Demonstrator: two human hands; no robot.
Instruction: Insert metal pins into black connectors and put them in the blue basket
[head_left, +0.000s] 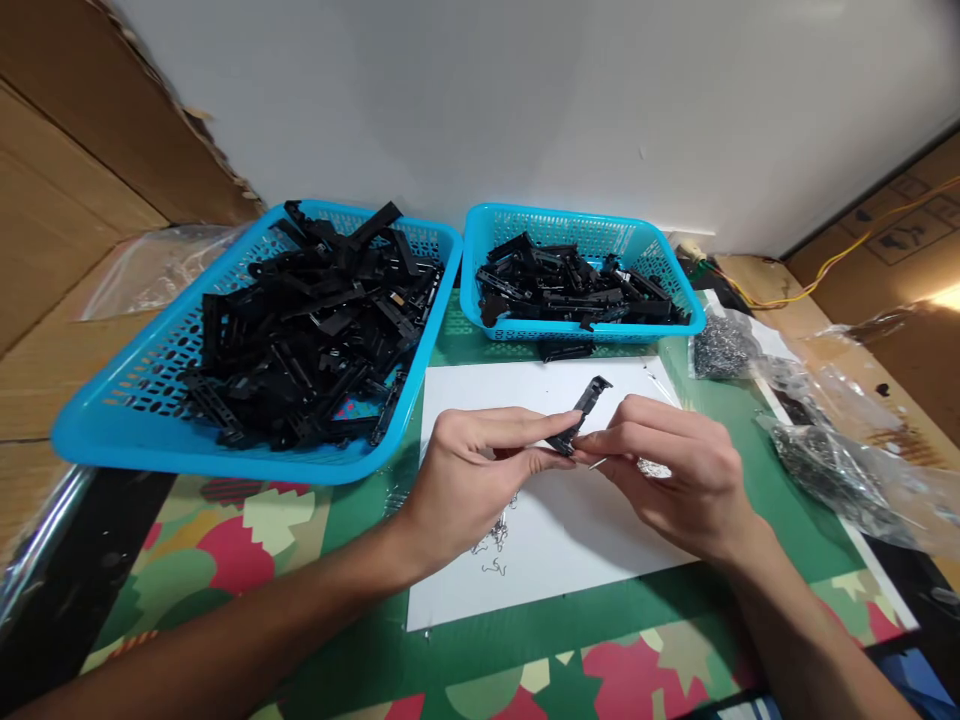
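Between thumb and fingers, my left hand (476, 470) is closed on a slim black plastic part (592, 394), which tilts up to the right above the white sheet. My right hand (671, 465) is closed in a pinch at the part's lower end. A thin metal rod (598, 463) sticks out under its fingertips; the rest of the rod is hidden. Small bent metal wire pieces (493, 567) lie on the white sheet (540, 585) below my left hand. Another small heap of shiny pieces (654, 467) is partly covered by my right hand.
A large blue basket (247, 465) heaped with black plastic parts stands at left, a smaller blue basket (585, 212) behind the sheet. One loose black part (566, 351) lies before it. Plastic bags of small metal pieces (825, 470) lie at right. A yellow cable (825, 265) runs behind.
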